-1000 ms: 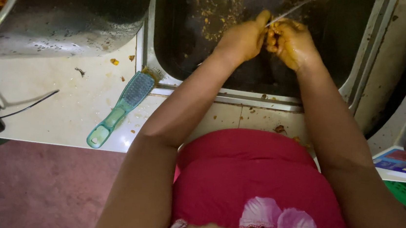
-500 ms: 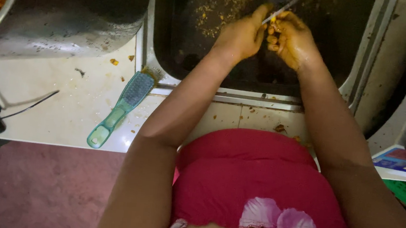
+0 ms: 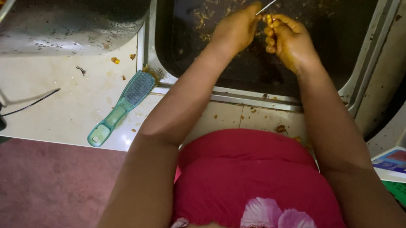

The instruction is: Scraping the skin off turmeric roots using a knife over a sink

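over the sink (image 3: 363, 69), left hand (image 3: 235, 29) pinches a thin blade (image 3: 273, 1), right hand (image 3: 290, 41) cups small orange bits (image 3: 267, 34). i'd keep strokes short, scraps falling inside the sink.

Both hands over dark sink (image 3: 363, 69): left hand (image 3: 237, 29) and right hand (image 3: 290, 41) grip thin knife (image 3: 273, 1); teal brush (image 3: 120, 106) on counter (image 3: 66, 112).
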